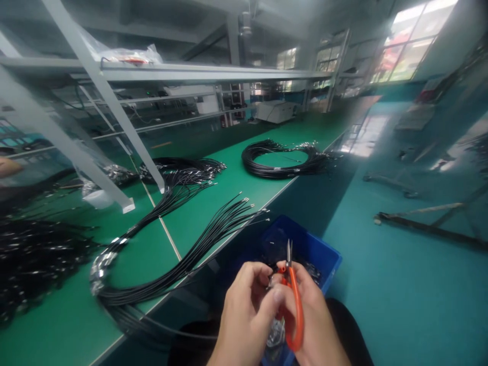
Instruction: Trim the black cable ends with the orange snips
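My right hand [318, 325] is closed around orange-handled thread snips [295, 300], their short metal blades pointing up. My left hand [244, 315] is curled right beside it, fingertips pinching a small dark cable end with a silvery bit near the snips. Both hands hover over a blue plastic bin [328, 259] that sits below the bench edge with small scraps inside. On the green bench top [213, 213] a bundle of black cables [183, 254] with metal tips fans out toward the bin.
A coil of black cables [282, 160] lies farther along the bench, another bundle [183, 173] behind it, and a dark pile [34, 259] at the left. A grey slanted frame post [110, 112] and shelf stand over the bench. A teal floor aisle runs on the right.
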A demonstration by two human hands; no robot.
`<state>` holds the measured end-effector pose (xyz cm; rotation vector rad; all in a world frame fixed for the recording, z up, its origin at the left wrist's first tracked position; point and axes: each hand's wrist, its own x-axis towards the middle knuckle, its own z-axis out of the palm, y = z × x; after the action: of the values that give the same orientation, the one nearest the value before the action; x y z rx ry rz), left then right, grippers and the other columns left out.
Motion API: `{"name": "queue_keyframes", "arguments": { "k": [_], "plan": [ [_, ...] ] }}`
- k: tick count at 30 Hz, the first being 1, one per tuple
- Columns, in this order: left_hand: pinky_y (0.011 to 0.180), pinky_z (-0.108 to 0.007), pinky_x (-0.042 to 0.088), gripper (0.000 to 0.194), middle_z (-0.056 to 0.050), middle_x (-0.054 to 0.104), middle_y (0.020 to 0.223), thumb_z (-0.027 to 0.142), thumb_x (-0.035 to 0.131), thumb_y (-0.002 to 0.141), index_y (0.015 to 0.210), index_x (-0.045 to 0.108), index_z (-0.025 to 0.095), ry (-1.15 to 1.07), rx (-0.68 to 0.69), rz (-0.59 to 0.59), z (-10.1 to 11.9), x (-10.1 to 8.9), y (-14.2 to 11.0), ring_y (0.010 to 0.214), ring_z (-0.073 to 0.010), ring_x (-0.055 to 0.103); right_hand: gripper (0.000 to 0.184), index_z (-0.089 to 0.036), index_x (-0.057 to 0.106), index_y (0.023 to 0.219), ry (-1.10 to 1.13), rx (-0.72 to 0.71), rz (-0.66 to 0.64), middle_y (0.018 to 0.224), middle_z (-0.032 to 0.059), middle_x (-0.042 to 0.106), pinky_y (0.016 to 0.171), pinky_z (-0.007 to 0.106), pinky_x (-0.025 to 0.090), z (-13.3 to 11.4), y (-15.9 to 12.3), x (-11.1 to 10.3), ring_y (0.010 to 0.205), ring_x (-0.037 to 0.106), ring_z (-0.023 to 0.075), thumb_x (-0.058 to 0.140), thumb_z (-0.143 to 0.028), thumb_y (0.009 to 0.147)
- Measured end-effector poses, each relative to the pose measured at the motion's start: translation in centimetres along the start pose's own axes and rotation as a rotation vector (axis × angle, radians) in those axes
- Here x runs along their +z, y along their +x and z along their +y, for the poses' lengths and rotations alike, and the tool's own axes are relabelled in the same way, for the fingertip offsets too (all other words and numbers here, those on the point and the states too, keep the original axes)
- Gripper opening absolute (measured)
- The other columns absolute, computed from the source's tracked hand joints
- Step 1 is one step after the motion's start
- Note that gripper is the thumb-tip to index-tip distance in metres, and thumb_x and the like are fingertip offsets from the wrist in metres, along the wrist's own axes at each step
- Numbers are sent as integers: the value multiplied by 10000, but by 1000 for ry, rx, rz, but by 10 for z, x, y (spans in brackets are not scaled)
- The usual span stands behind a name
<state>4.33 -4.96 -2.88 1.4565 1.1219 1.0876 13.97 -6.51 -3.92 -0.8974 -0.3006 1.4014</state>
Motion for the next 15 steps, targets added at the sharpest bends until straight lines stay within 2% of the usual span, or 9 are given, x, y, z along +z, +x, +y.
{"name": "queue_keyframes", "arguments": {
  "k": [2, 7, 10, 15],
  "plan": [
    [500, -217, 416, 141, 10, 530, 653, 285, 601, 785, 718, 560, 168, -42, -33, 8, 5, -1, 3, 527, -119, 512, 356, -241, 548, 913, -9, -20, -20, 646, -56, 588, 476, 214, 422, 1, 0, 1, 479, 515, 102, 762, -190, 633],
    [528, -210, 398, 130, 14, 561, 573, 230, 586, 808, 715, 571, 140, -317, -142, -135, 6, -9, 9, 512, -104, 510, 302, -220, 527, 924, -15, -8, -77, 640, -49, 575, 466, 209, 395, -1, 1, -2, 461, 503, 97, 709, -197, 685],
    [541, -207, 398, 147, 22, 549, 554, 240, 584, 812, 707, 558, 140, -427, -180, -119, 2, -9, 8, 518, -97, 493, 288, -221, 515, 933, -22, 0, -85, 647, -49, 573, 468, 201, 376, -2, 1, -3, 474, 507, 97, 693, -198, 708],
    [533, -215, 417, 129, 25, 549, 600, 231, 620, 791, 724, 541, 155, -454, -115, -99, -1, -2, 5, 525, -102, 507, 295, -216, 506, 950, -15, 21, -92, 665, -45, 569, 488, 205, 388, -3, 0, -2, 499, 497, 98, 684, -170, 720]
  ]
}}
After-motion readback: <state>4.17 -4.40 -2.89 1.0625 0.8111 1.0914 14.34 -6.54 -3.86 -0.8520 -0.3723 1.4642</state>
